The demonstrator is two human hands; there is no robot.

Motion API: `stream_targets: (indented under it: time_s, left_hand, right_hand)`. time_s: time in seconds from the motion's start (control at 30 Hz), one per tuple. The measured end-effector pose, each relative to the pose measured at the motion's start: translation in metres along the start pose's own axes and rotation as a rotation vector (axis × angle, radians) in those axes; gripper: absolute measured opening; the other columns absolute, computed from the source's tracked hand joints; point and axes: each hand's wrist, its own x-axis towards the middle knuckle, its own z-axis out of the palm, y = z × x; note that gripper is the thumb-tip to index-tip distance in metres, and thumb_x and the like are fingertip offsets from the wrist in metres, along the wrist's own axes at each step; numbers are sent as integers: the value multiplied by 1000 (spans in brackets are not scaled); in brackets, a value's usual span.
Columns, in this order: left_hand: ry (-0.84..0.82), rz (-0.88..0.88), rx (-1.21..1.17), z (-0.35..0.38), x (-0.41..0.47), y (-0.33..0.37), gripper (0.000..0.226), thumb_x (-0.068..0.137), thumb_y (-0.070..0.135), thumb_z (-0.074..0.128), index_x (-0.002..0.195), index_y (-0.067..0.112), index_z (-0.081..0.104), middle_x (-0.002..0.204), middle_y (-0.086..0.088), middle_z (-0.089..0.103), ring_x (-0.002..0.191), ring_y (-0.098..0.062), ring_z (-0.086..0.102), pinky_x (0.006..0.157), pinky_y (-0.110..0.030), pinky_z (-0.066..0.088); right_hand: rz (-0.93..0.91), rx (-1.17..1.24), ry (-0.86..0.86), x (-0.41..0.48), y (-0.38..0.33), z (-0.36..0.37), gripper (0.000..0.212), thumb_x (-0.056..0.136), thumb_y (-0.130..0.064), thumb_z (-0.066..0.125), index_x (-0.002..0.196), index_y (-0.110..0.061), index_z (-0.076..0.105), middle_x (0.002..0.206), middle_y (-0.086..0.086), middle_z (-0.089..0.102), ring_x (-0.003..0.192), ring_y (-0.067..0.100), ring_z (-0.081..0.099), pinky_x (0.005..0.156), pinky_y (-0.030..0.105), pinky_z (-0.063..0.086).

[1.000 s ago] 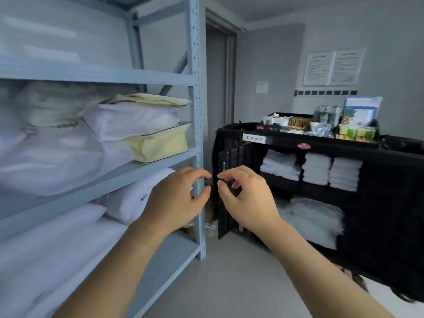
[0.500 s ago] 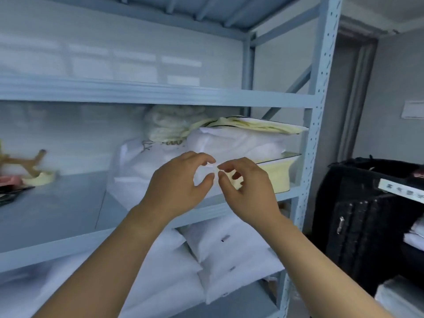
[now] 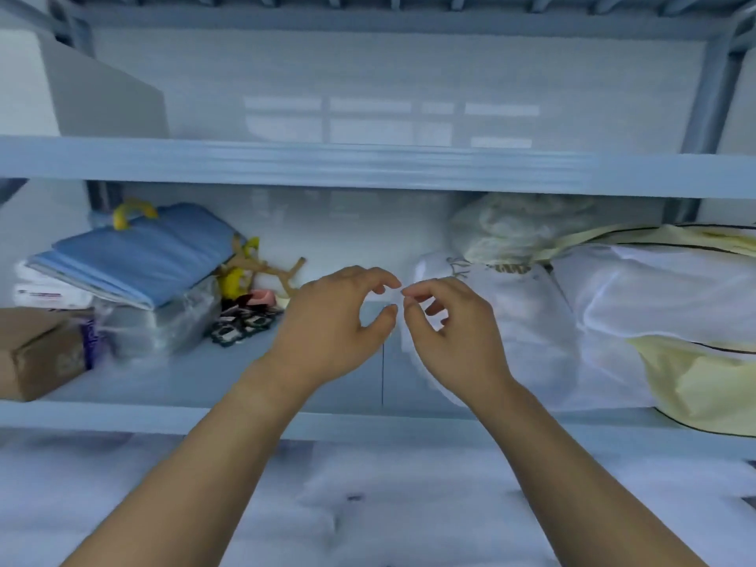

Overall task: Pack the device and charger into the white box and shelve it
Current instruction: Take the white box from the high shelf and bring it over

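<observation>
Fingers [image 3: 380, 280] of the left hand [image 3: 327, 329] are curled, thumb and forefinger bent toward each other with a gap between them. The fingers [image 3: 425, 286] of the right hand [image 3: 454, 337] are curled likewise, and the tips of both hands almost meet. Whether anything small is pinched there cannot be told. Both hands are held up in front of the middle shelf [image 3: 327, 386] of a pale blue metal rack [image 3: 368, 165]. No device or charger is seen. A white box-shaped form [image 3: 94, 92] stands at the left of the upper shelf, but whether it is the task's box cannot be told. The step in hand is judged to be a search, best done by freeing the hands first and looking along each level before anything is lifted. On the middle shelf a cardboard box [image 3: 37, 354] is seen at far left, then a folded blue cloth [image 3: 143, 255] on a clear plastic bag [image 3: 163, 321], then small dark items [image 3: 241, 325]. Bagged white bedding [image 3: 654, 296] and a pale yellow zip bag [image 3: 703, 386] fill the right side, so little free room is left beside the bare middle strip.
</observation>
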Motion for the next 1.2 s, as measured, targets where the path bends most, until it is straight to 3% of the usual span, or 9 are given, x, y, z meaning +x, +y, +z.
stream_targets:
  time_s: [0.1,0.2,0.37,0.5,0.6,0.83,1.0,1.1,1.2]
  left_hand:
    - [6,1,25,-27,0,-51,27,85,35,55,111,32,57,103,11,64,93,-11,59,75,-35,52]
    - [24,-7,61,-53,-2,-97,28,84,34,54,111,32,58,104,10,64,92,-12,60,73,-33,51]
    - [0,-53,117,-86,-4,-154,27,84,35,53,111,31,58,107,10,65,94,-12,60,77,-35,51]
    - [12,-83,131,-104,0,-184,28,86,34,55,113,30,59,107,11,65,91,-11,62,79,-36,51]
    - [55,-102,176,-117,2,-204,35,83,37,50,115,28,59,110,8,65,97,-15,60,78,-38,51]
    - [262,-117,259,-149,11,-249,33,83,36,46,112,26,59,110,7,62,99,-15,57,74,-29,47]
    - [301,-72,300,-171,24,-288,33,84,36,44,113,28,59,110,10,60,93,-10,55,64,-19,35]
    - [300,-37,282,-186,31,-317,36,84,37,42,116,28,57,114,8,60,98,-13,55,69,-21,34]
    - [286,10,268,-204,39,-349,32,88,38,45,118,29,55,116,9,60,78,-7,48,69,-23,33]
  right_hand:
    - [-12,46,1,18,-24,56,13,84,-32,53,91,-30,64,94,-13,61,80,2,55,64,12,41]
    - [-25,93,14,34,-47,107,9,84,-28,56,87,-31,64,93,-13,61,79,3,56,64,16,44]
    - [-36,149,7,53,-77,174,9,83,-25,56,86,-29,64,90,-14,61,80,0,55,62,10,41]
    - [-65,158,-20,71,-89,205,9,83,-25,56,86,-28,64,92,-12,61,78,5,55,63,17,44]
    - [-107,198,-31,88,-96,222,8,85,-24,57,85,-29,64,92,-13,61,79,0,54,63,8,40]
    - [-266,238,-55,127,-131,263,12,86,-26,55,93,-23,65,95,-11,59,83,1,49,70,14,41]
    - [-329,265,-4,150,-163,294,12,86,-25,58,97,-23,64,98,-11,57,86,0,49,69,12,41]
    - [-334,256,38,162,-177,314,11,86,-23,58,96,-22,65,97,-11,56,84,-1,50,69,15,44]
    - [-331,247,71,173,-192,336,11,87,-23,57,95,-23,65,95,-14,55,82,-6,50,72,13,44]
